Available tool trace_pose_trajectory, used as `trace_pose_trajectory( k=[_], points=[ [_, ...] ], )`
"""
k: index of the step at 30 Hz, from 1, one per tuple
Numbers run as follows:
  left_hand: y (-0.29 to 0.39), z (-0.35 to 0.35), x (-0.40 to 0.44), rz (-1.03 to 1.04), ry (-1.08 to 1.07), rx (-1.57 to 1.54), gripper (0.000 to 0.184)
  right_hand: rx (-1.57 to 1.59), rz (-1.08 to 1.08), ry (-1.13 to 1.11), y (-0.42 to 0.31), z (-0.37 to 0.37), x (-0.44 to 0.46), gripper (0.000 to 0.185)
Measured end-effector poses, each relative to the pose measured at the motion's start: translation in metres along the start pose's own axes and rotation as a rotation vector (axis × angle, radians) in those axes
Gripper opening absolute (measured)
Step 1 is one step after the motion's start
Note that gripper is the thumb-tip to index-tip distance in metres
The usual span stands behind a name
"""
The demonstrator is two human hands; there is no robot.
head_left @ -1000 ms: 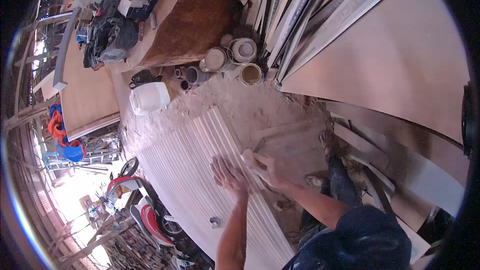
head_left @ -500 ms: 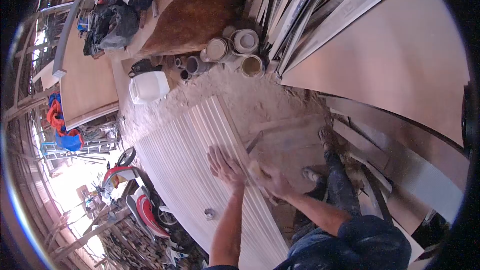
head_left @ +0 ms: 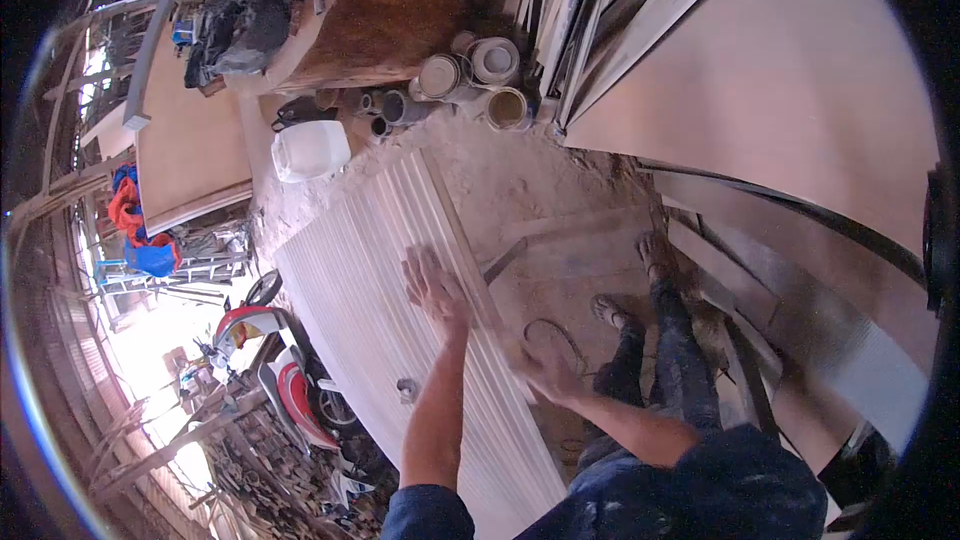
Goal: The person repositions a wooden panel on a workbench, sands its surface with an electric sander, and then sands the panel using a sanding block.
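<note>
A pale ribbed door-like panel [head_left: 365,280] lies at a slant below me, with a small round metal fitting [head_left: 407,390] on it. My left hand [head_left: 436,290] rests flat on the ribs with its fingers spread. At the panel's right edge is my right hand [head_left: 550,370], smeared by motion. Its fingers are blurred, and I cannot make out what they hold.
Paint cans [head_left: 493,62] and a white plastic jug [head_left: 311,151] stand beyond the panel. A red and white motorcycle [head_left: 292,390] is at the left. Large boards [head_left: 770,90] lean at the right. A black cable loop [head_left: 553,335] lies near my feet.
My right hand has moved down along the panel's edge, toward my body. The left hand has stayed on the panel. The view has shifted, and the cable loop now shows.
</note>
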State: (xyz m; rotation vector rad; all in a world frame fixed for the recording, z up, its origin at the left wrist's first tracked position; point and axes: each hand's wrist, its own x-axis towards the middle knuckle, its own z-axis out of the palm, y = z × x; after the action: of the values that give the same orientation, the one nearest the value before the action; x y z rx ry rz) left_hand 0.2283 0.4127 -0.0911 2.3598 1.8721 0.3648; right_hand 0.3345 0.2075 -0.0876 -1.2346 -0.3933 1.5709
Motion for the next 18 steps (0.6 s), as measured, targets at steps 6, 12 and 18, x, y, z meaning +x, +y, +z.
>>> trace_pose_trajectory(
  k=[6, 12, 18],
  points=[
    [0.007, -0.067, -0.002, 0.974, -0.994, 0.620, 0.049, 0.005, 0.124, 0.359, 0.076, -0.130, -0.041, 0.041],
    [0.023, -0.038, 0.127, 1.200, -0.738, 0.920, 0.047, 0.018, 0.166, 0.613, 0.000, -0.234, -0.072, 0.042],
    [0.067, -0.006, 0.212, 1.203, -0.271, 0.896, 0.040, -0.159, 0.184, 0.748, 0.073, -0.285, -0.130, 0.057]
  ],
)
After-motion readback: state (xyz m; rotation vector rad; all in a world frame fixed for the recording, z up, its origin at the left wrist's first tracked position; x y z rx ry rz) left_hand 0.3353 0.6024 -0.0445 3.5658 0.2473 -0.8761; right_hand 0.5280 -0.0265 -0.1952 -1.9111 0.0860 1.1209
